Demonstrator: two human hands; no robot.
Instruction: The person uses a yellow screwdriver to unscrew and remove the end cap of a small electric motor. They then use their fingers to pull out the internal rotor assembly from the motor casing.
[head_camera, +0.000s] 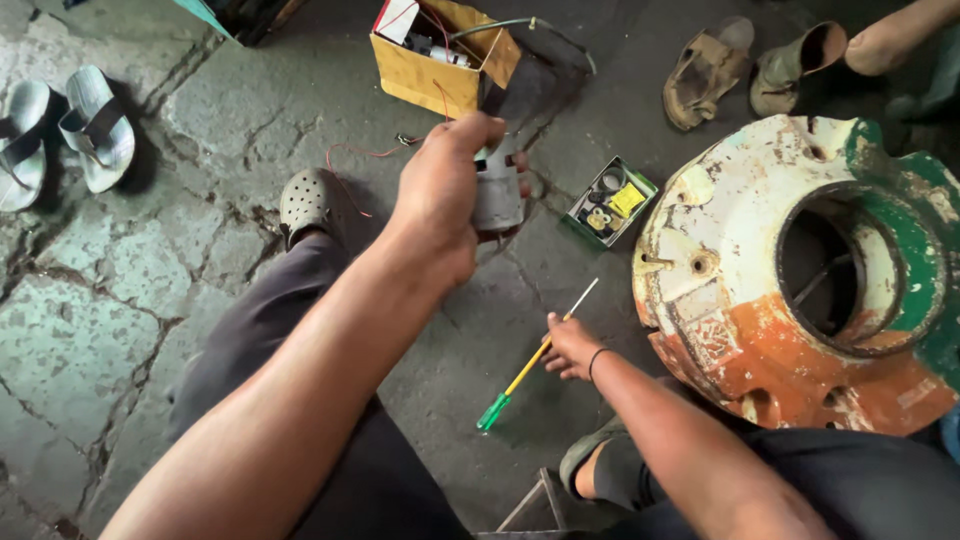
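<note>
The floor (110, 300) here is cracked grey concrete, stained and uneven, and the person sits low over it with dark trousers and a grey perforated clog (303, 203) on the outstretched foot. The left hand (440, 195) is raised in front of them, its grip clenched around a small grey metal cylinder (497, 195), which it holds upright in the air above the floor; the thumb side wraps the top, and the far fingertips show just past the cylinder's right edge. The right hand (572, 347) is down at floor level, its fingers pinched on the yellow shaft of a screwdriver (530, 362) with a green handle, which lies slanted on the concrete, tip pointing up and away.

Just beyond the cylinder sits a small green tray (640, 186) holding rings and a yellow piece. To the right lies a big round metal casting (740, 260), with white, orange and green flaking paint and a wide central hole. Farther back stands an open yellow cardboard box (420, 80) with wires trailing out. A pair of grey sandals (65, 135) rests at far left, and worn brown shoes (745, 65) lie at the top right.
</note>
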